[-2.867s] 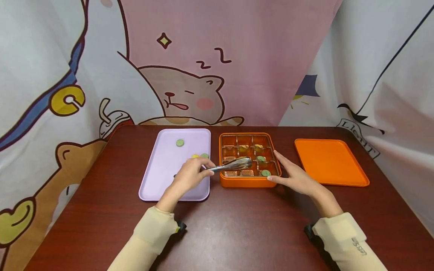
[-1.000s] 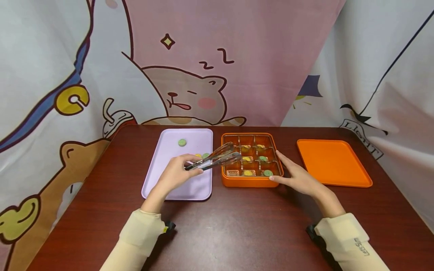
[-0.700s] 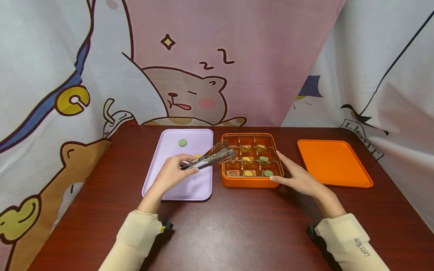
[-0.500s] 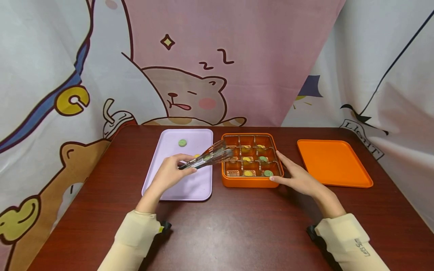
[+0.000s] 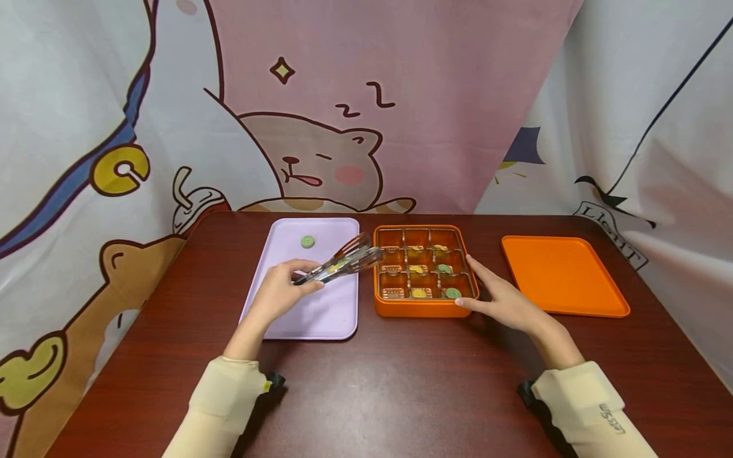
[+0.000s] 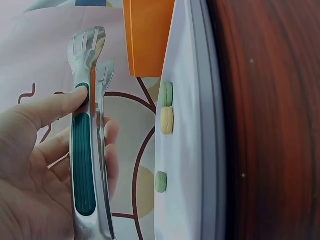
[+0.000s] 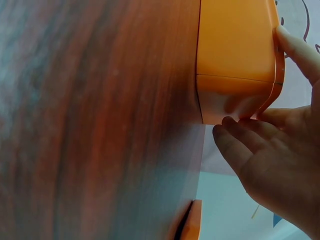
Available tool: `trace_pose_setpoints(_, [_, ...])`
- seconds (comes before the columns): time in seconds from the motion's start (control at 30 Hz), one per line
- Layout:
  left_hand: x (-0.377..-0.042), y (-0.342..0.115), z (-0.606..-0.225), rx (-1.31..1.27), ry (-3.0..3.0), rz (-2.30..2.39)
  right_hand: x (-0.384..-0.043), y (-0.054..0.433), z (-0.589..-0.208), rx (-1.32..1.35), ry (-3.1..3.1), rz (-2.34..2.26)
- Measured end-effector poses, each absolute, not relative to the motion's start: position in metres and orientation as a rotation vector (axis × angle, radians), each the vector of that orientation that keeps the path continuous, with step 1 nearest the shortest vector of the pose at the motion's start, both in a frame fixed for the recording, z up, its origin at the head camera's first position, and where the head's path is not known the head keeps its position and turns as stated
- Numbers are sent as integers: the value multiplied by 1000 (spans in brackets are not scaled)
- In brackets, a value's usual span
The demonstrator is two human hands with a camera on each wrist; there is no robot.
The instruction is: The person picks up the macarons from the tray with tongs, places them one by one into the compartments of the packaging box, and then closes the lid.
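My left hand (image 5: pixel 279 289) grips metal tongs (image 6: pixel 84 165) with dark green handle pads, thumb on one arm and fingers round the other. Their tips stand apart over the right edge of the lilac tray (image 5: pixel 315 321). On this tray lie a green macaron (image 5: pixel 307 242) near the back and, seen past the tongs, a yellow macaron (image 6: pixel 167 120) against another green macaron (image 6: pixel 166 94). Beside it stands an orange box (image 5: pixel 424 309) with a clear divided insert. My right hand (image 5: pixel 504 302) rests against its front right corner, thumb at the front rim, fingers extended along the side.
Inside the box, yellow macarons (image 5: pixel 419 292) sit in the middle column and back right compartment. Green macarons (image 5: pixel 452 293) occupy the right column's middle and front compartments. An orange lid-like tray (image 5: pixel 564 275) lies at the right. A printed curtain (image 5: pixel 435 127) hangs behind the table.
A yellow macaron now lies in the box's front middle compartment, over which the tongs were closed earlier. The tongs have since spread and moved left over the lilac tray. My right hand stays put.
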State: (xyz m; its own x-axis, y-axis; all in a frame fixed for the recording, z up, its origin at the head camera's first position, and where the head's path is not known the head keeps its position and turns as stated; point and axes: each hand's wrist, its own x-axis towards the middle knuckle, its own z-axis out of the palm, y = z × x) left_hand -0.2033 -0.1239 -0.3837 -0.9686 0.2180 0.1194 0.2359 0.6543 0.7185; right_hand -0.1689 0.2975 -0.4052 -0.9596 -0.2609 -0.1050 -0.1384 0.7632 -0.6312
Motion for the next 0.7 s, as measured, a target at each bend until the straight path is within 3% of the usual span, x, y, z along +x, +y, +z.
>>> trace_pose_setpoints(0.7, [-207, -143, -392, -258, -2846, -1205, -170, 298, -407, -310, 2773, -974])
